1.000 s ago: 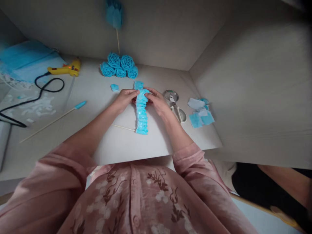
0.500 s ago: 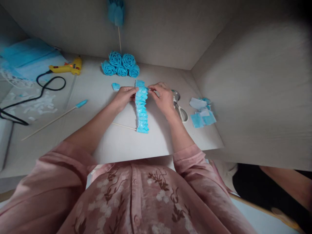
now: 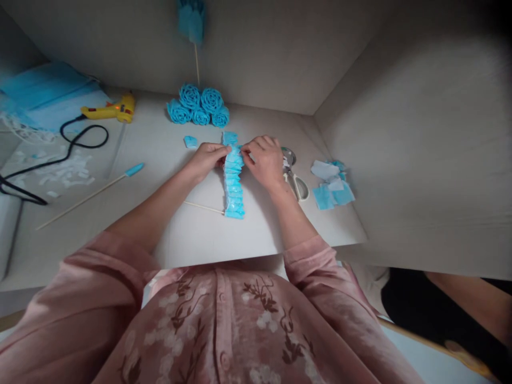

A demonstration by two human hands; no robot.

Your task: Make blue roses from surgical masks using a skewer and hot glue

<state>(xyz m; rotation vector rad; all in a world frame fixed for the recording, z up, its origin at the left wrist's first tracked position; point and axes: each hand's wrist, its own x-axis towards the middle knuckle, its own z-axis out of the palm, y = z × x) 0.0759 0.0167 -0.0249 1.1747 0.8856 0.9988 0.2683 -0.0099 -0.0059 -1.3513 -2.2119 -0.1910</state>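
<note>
Evidently the finest handling is at the far end of the pleated strip of light-blue, fabric-like material (image 3: 234,184), which runs lengthwise between the two hands toward the body. The left hand (image 3: 208,158) pinches its left edge between thumb and fingers; opposite, the right hand (image 3: 264,161) has thumb and forefinger brought together on the right edge, seemingly nipping a fold, though the contact is too small to be sure. Past both grips the strip ends in a flatter tab; below them the gathered folds lie on the pale tabletop (image 3: 188,240).

The likeliest trouble would be folds flattening or slipping out of line, caused by the two pinches pulling unevenly apart. A sideways tug could also drag the strip's near end, where a thin wooden stick (image 3: 204,208) meets its left corner; whether it is fastened cannot be told.

Just beyond the right wrist lie white-handled scissors (image 3: 296,185) and a round metallic dish (image 3: 294,155), so an outward swing of that hand might knock them. Left of the left fingertips, a small blue cut piece (image 3: 190,142) sits near enough to be brushed aside by a stray knuckle.
</note>
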